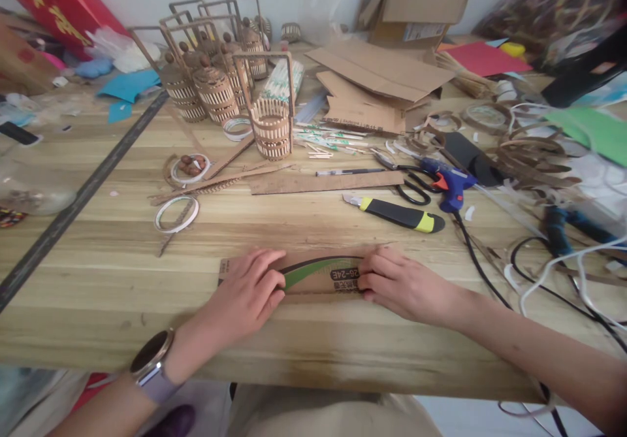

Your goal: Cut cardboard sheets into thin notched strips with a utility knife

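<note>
A brown cardboard strip (313, 287) with a green curved band and dark lettering lies along the front of the table. My left hand (252, 287) is closed over its left part, fingers bent and thumb near the lower edge. At the right end my right hand (396, 283) grips the strip with its fingers together. Fingers partly cover both ends. Just beyond lies a yellow-and-black utility knife (401, 215), blade pointing left. Farther off is a flat cardboard strip (328, 181) with a pen (350, 172) along its far edge.
A blue glue gun (453, 185) and black-handled scissors (414, 185) lie right, with trailing cords. Several small stick-and-cardboard lanterns (215, 91) stand back left, near an open-topped one (272, 130). Tape rolls (177, 213) sit left; cardboard sheets (382, 71) are stacked behind.
</note>
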### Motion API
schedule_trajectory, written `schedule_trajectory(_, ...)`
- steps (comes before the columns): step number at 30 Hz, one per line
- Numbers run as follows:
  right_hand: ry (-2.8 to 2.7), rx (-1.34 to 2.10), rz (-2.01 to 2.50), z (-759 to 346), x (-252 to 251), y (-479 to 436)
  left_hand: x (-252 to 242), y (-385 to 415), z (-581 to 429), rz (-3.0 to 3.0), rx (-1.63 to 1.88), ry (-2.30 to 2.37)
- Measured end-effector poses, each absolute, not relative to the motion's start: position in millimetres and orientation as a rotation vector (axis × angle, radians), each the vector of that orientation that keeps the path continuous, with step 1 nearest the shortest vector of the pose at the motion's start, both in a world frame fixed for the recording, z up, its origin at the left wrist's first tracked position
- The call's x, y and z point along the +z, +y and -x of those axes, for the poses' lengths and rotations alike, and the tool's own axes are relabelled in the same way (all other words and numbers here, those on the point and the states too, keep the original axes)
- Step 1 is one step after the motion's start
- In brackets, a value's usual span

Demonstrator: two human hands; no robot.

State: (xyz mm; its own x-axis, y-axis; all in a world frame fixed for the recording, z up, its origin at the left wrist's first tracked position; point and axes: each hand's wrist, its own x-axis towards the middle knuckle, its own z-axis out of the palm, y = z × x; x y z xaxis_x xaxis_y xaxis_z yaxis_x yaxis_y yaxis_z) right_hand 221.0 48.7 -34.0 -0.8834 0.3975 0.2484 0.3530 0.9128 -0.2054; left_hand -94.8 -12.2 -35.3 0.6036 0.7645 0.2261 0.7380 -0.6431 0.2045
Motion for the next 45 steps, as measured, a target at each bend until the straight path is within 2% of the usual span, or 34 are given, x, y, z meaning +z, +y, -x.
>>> schedule_trajectory(13, -2.761, 0.131, 0.762, -220, -43, 50, -44, -8, 82, -2.982, 0.247, 1.294)
schedule_trajectory(19, -2.694, 0.276, 0.823, -226, -31, 60, -37, -1, 63, -2.936, 0.218, 1.182)
schedule_trajectory(26, -2.605, 0.015, 1.394, -273, -21, 105, -40, 1, 76, -2.957, 0.264, 1.168)
schedule_trajectory(31, -2.656, -0.067, 1.414, -279, -30, 106, -40, -1, 81, -2.968, 0.275, 1.191)
schedule_trajectory(34, -2.394, 0.237, 1.545, -273, -23, 92, -40, -2, 86, -2.974, 0.258, 1.224)
schedule_trajectory(39, -1.572, 1.444, 1.452, -259, 0, 58, -40, -2, 94, -2.995, 0.249, 1.26)
schedule_trajectory(41, -1.347, 1.631, 1.351, -253, 5, 47, -41, -1, 95, -3.007, 0.272, 1.253)
schedule_trajectory(45, -1.155, 1.695, 1.296, -247, 2, 37, -45, 0, 96, -3.03, 0.297, 1.236)
